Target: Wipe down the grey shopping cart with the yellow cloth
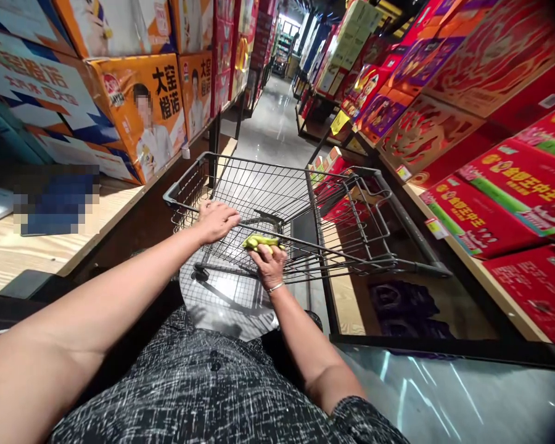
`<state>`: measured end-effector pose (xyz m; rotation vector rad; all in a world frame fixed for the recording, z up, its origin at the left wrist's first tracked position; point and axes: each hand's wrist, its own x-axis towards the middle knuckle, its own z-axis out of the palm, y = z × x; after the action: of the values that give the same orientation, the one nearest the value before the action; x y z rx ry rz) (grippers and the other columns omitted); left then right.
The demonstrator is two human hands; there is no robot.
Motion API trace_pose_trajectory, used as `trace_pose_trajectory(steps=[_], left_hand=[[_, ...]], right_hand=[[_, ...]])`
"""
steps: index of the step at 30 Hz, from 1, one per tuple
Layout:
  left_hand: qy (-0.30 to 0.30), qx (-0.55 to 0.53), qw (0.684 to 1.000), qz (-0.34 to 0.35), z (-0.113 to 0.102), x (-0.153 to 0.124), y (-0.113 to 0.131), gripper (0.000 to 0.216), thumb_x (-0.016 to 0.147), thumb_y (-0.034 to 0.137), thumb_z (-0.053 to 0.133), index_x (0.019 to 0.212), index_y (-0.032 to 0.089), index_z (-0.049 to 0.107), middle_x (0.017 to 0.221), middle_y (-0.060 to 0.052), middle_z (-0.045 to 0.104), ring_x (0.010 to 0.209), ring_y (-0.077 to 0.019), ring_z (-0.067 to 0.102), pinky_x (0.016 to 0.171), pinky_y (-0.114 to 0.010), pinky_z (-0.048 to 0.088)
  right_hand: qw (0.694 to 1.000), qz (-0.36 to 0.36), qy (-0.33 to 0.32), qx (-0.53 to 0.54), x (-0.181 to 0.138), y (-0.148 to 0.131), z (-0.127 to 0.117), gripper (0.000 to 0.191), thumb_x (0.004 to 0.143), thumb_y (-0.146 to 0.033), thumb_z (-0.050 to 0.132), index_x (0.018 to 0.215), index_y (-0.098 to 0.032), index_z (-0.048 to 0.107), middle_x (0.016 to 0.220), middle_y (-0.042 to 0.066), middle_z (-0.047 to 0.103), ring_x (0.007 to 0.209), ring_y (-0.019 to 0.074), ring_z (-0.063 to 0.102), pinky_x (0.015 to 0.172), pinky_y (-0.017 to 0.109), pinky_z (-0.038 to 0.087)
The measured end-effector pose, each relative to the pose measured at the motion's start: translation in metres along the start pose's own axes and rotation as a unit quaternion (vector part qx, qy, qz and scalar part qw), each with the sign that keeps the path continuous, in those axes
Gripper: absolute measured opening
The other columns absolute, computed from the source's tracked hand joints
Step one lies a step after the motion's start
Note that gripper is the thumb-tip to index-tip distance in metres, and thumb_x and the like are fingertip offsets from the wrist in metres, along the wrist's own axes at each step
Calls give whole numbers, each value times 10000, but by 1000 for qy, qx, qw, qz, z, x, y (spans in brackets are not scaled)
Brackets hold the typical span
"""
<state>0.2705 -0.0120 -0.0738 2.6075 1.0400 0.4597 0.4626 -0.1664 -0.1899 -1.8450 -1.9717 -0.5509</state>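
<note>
A dark wire shopping cart (259,169) stands sideways in front of me, its handle toward the right. My left hand (216,221) rests over the near top rim of the cart, fingers curled round the wire. Just right of it, my right hand (272,264) holds a small bunch of yellow-green bananas (259,240) at the cart's near side, against or just over the rim. The fingers partly cover the bananas. Through the wires the basket shows only the floor and shelf behind it. A thin bracelet (275,287) circles my right wrist.
Orange drink cartons (141,117) are stacked on a wooden shelf at the left, beside a blurred dark blue item (58,203). Red gift boxes (504,191) fill the right shelf, close to the cart handle (411,228). A grey-floored aisle (268,117) runs ahead between the shelves.
</note>
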Motion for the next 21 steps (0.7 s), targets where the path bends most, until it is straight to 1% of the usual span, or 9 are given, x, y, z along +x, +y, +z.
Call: trace_pose_trajectory(steps=[2, 5, 8, 10, 13, 16, 17, 19, 21], left_hand=[[-11, -8, 999, 40, 9, -3, 12, 500, 980, 550, 283, 1234, 301, 634, 1245, -48, 634, 1250, -280, 445, 1069, -507, 159], [-20, -12, 998, 60, 16, -5, 18, 460, 970, 546, 326, 1232, 318, 628, 1274, -30, 610, 1236, -276, 444, 1055, -493, 176], [-36, -23, 997, 67, 15, -3, 15, 444, 984, 522, 300, 1158, 312, 650, 1272, -6, 614, 1225, -265, 436, 1031, -473, 208], [-45, -30, 996, 65, 13, -1, 12, 452, 991, 517, 280, 1115, 302, 657, 1255, 1, 626, 1223, -261, 430, 1027, -466, 215], [-39, -33, 997, 54, 13, 2, 8, 461, 986, 529, 279, 1095, 297, 663, 1239, -2, 640, 1230, -264, 417, 1032, -475, 203], [-41, -37, 998, 31, 11, 5, 1, 485, 977, 552, 278, 1103, 302, 674, 1241, -9, 646, 1237, -267, 417, 1038, -483, 194], [-48, -38, 998, 23, 10, 6, -2, 501, 978, 558, 268, 1109, 303, 679, 1247, -10, 646, 1243, -268, 417, 1043, -483, 191], [-67, -34, 997, 6, 5, 9, -7, 542, 983, 566, 237, 1132, 303, 687, 1264, -15, 642, 1255, -271, 418, 1056, -488, 181], [-82, -21, 996, -13, -1, 13, -7, 581, 990, 570, 201, 1169, 306, 687, 1295, -24, 630, 1275, -280, 409, 1069, -498, 167]], right_hand=[[998, -15, -58, 13, -10, -19, 23, 253, 977, -288, 526, 1116, -412, 696, 1204, -28, 660, 1087, 216, 452, 912, 409, 256], [994, -43, -97, 27, -23, -40, 44, 222, 914, -229, 601, 1032, -373, 722, 1143, -49, 683, 1058, 199, 467, 891, 373, 272], [989, -75, -125, 38, -30, -48, 50, 186, 873, -192, 624, 834, -333, 739, 971, -67, 704, 975, 164, 484, 876, 336, 287], [988, -77, -127, 31, -31, -45, 45, 206, 876, -181, 614, 806, -329, 739, 956, -61, 702, 974, 165, 483, 882, 342, 291], [992, -58, -109, 10, -27, -26, 19, 237, 901, -204, 610, 978, -390, 735, 1067, -48, 689, 1037, 188, 467, 894, 370, 294], [997, -26, -65, -14, -21, 9, -28, 296, 932, -250, 591, 1147, -429, 689, 1186, -12, 654, 1095, 217, 441, 907, 392, 295], [999, -9, -31, -25, -19, 22, -47, 305, 935, -253, 592, 1164, -429, 687, 1207, 2, 643, 1111, 225, 434, 918, 397, 296], [996, 26, 66, -46, -14, 46, -83, 307, 923, -239, 613, 1147, -428, 705, 1196, 19, 636, 1127, 230, 432, 944, 394, 303], [984, 50, 160, -60, -10, 62, -107, 316, 915, -207, 622, 1125, -421, 722, 1173, 30, 633, 1134, 227, 436, 966, 386, 314]])
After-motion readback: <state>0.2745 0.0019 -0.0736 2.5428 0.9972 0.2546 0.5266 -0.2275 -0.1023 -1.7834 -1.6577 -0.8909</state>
